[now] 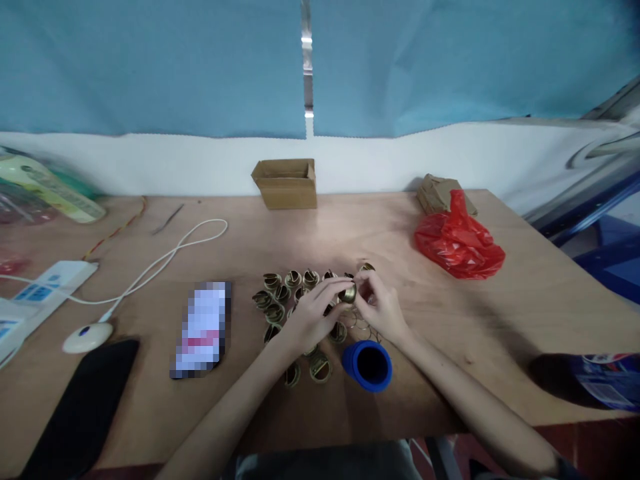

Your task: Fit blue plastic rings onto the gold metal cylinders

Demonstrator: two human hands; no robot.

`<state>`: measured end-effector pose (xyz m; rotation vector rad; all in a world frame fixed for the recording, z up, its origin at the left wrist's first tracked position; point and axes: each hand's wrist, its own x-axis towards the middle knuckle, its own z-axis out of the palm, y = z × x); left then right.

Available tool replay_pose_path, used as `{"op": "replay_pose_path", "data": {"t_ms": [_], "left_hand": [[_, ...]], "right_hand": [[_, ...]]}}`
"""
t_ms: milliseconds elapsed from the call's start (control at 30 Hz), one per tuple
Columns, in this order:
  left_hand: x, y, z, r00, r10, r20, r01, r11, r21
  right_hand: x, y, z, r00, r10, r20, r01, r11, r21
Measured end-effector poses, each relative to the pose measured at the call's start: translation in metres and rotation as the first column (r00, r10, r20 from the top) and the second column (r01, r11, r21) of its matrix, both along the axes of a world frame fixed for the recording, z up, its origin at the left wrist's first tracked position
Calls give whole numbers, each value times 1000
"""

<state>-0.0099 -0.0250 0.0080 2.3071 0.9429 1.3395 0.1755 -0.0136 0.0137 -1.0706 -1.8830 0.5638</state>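
Both hands up over the middle of a wooden table [500, 293], meeting on one small brass bell [348, 293]. Left hand [313, 315] pinching the bell from the left, fingers curled closed round it. Right hand [383, 308] pressed in from the other side, fingertips closed on the bell's right edge or on something tiny there; too small to tell which. Bell lifted just above a cluster of more brass bells [280, 293] scattered on the wood, mostly left of and beneath the hands. Thin wire rings [363, 328] lying just under the right hand. Blue cup [368, 365] on its side, mouth toward the camera, right below the hands.

Off to the left: a pixelated card [203, 328], a black flat thing [80, 407] at the near edge, a white round switch [87, 337] on a white cable [165, 257], a white power strip [45, 283]. Far edge: an open cardboard box [286, 183] against a white wall band. Right: a red plastic bag [457, 243] resting against a brown paper packet [440, 192]. Dark bottle [590, 381] lying at the near right edge. Blue fabric backdrop [150, 67] filling the top, split by a shiny strip.
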Motion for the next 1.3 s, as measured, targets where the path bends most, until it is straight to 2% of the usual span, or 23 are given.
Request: {"op": "replay_pose_path", "data": {"t_ms": [167, 300, 433, 633, 800, 933, 1167, 1300], "left_hand": [[0, 0, 1, 999, 42, -10, -41, 998, 57], [0, 0, 3, 998, 58, -10, -57, 997, 61], [1, 0, 2, 999, 45, 8, -45, 999, 26], [1, -1, 2, 1000, 29, 10, -29, 1000, -10], [2, -2, 5, 996, 46, 73, -41, 997, -64], [3, -3, 5, 992, 49, 114, -36, 993, -112], [3, -3, 5, 996, 53, 66, -48, 996, -71], [3, -1, 3, 991, 111, 75, -104, 990, -98]], "right_hand": [[1, 2, 1, 998, 38, 50, -41, 998, 54], [2, 3, 6, 993, 112, 33, -112, 994, 0], [4, 4, 8, 995, 96, -6, -96, 994, -55], [5, 3, 8, 996, 81, 44, -79, 996, -43], [4, 4, 9, 996, 87, 1, -87, 992, -88], [4, 5, 10, 996, 85, 24, -84, 995, -63], [7, 2, 5, 988, 74, 133, -77, 997, 16], [8, 5, 5, 991, 106, 88, -102, 994, -47]]}}
